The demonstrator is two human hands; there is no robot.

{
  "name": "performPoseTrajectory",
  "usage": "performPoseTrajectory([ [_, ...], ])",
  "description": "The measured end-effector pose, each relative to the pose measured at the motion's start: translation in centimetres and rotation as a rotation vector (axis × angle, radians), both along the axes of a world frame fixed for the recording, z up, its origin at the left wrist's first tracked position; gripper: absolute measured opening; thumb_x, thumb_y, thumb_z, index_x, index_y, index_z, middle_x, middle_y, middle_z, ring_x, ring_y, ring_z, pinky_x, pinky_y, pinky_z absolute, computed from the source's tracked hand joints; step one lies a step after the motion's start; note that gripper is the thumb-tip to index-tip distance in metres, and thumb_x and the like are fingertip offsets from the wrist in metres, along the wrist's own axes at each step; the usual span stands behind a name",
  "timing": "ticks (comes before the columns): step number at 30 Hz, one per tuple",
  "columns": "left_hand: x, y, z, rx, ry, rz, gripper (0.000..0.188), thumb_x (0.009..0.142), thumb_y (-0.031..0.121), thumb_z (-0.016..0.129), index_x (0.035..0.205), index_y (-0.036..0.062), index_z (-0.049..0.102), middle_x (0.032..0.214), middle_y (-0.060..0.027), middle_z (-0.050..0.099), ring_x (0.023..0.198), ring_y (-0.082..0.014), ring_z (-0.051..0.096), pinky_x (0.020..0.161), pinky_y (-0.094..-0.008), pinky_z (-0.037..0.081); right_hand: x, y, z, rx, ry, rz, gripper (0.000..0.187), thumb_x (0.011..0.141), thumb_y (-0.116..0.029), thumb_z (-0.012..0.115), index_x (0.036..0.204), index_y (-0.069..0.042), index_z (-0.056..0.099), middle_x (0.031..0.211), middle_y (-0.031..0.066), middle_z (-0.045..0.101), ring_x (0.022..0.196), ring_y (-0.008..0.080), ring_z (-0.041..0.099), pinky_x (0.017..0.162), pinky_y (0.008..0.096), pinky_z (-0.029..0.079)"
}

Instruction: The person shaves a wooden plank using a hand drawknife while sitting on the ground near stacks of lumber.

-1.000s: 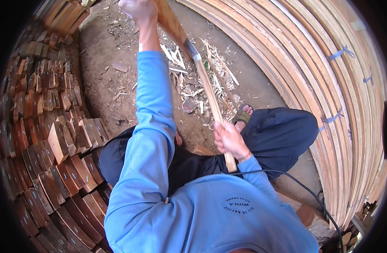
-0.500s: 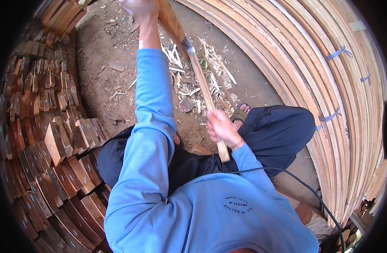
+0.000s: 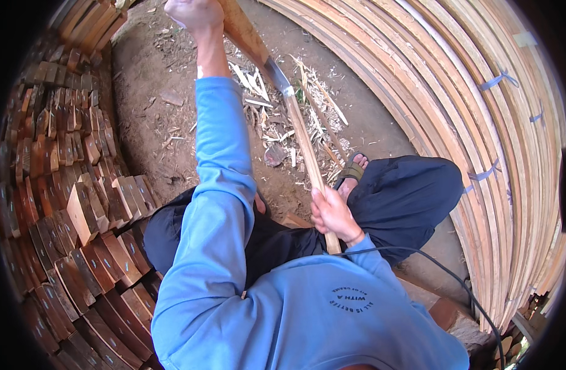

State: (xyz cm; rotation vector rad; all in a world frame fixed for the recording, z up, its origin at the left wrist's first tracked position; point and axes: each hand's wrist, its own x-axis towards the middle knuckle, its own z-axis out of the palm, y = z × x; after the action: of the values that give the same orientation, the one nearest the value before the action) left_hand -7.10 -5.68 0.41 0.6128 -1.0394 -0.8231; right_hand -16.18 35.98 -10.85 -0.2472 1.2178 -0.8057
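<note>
My right hand (image 3: 333, 213) is wrapped round the lower part of a slim wooden shaft (image 3: 306, 142), whose end sticks out below the fist near my lap. At the shaft's far end sits a flat grey metal piece (image 3: 277, 75). Beyond the metal, a broader wooden piece (image 3: 243, 28) runs up out of the picture; I cannot tell how the parts are joined. My left hand (image 3: 196, 13), closed in a fist, is at the top edge beside the broad wood. What it grips is hidden.
Stacked wooden blocks (image 3: 67, 166) rise on my left. Long bent wooden strips (image 3: 431, 80), tied with blue bands, curve along the right. Pale wood shavings (image 3: 283, 126) litter the dirt floor between my feet. A black cable (image 3: 443, 262) crosses my right side.
My right hand has come down toward my lap and slightly right, and the shaft and metal piece have shifted down with it. My left hand has moved a little left.
</note>
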Motion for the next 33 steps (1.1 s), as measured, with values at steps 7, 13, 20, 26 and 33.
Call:
performPoseTrajectory([
  [7, 0.7, -0.5, -0.5, -0.042, 0.04, 0.018, 0.029, 0.089, 0.02, 0.08, 0.102, -0.0054, 0.072, 0.081, -0.0094, 0.069, 0.062, -0.0174, 0.065, 0.056, -0.0322, 0.056, 0.7, 0.7, 0.6, 0.013, 0.0, 0.009, 0.029, 0.113, -0.034, 0.043, 0.094, -0.013, 0.04, 0.065, -0.004, 0.038, 0.045, 0.0064, 0.033, 0.037, 0.0245, 0.031],
  [13, -0.3, 0.9, 0.0, -0.016, -0.007, 0.062, 0.029, 0.089, 0.019, 0.08, 0.101, -0.006, 0.071, 0.077, -0.0089, 0.069, 0.06, -0.0178, 0.066, 0.056, -0.0322, 0.055, 0.2, -3.1, -1.1, -0.076, 0.076, 0.041, 0.025, 0.112, -0.033, 0.044, 0.097, -0.014, 0.039, 0.066, -0.0037, 0.039, 0.046, 0.0071, 0.037, 0.037, 0.0254, 0.033],
  [20, -0.2, 1.2, 0.0, -0.007, -0.013, 0.025, 0.028, 0.091, 0.02, 0.078, 0.102, -0.0055, 0.071, 0.077, -0.0089, 0.069, 0.06, -0.0171, 0.065, 0.056, -0.032, 0.054, 0.3, -3.5, -2.0, -0.057, 0.095, -0.003, 0.025, 0.112, -0.028, 0.044, 0.095, -0.01, 0.043, 0.062, -0.003, 0.041, 0.041, 0.0085, 0.04, 0.034, 0.0267, 0.034],
  [26, 1.3, -0.1, 0.1, -0.065, 0.017, 0.062, 0.029, 0.091, 0.02, 0.078, 0.104, -0.0055, 0.071, 0.078, -0.0087, 0.069, 0.061, -0.0164, 0.065, 0.057, -0.0314, 0.054, 1.5, 2.5, 0.2, -0.025, 0.064, 0.047, 0.025, 0.113, -0.033, 0.042, 0.097, -0.014, 0.039, 0.065, -0.0032, 0.039, 0.044, 0.0084, 0.039, 0.036, 0.0259, 0.034],
  [33, -0.7, 0.7, 0.4, -0.025, 0.031, -0.022, 0.03, 0.091, 0.018, 0.079, 0.106, -0.0056, 0.07, 0.08, -0.0079, 0.069, 0.061, -0.0167, 0.065, 0.057, -0.0309, 0.053, 0.4, -3.6, -1.2, -0.075, 0.08, 0.024, 0.02, 0.113, -0.032, 0.041, 0.101, -0.015, 0.041, 0.066, -0.004, 0.037, 0.045, 0.0077, 0.036, 0.037, 0.025, 0.032],
])
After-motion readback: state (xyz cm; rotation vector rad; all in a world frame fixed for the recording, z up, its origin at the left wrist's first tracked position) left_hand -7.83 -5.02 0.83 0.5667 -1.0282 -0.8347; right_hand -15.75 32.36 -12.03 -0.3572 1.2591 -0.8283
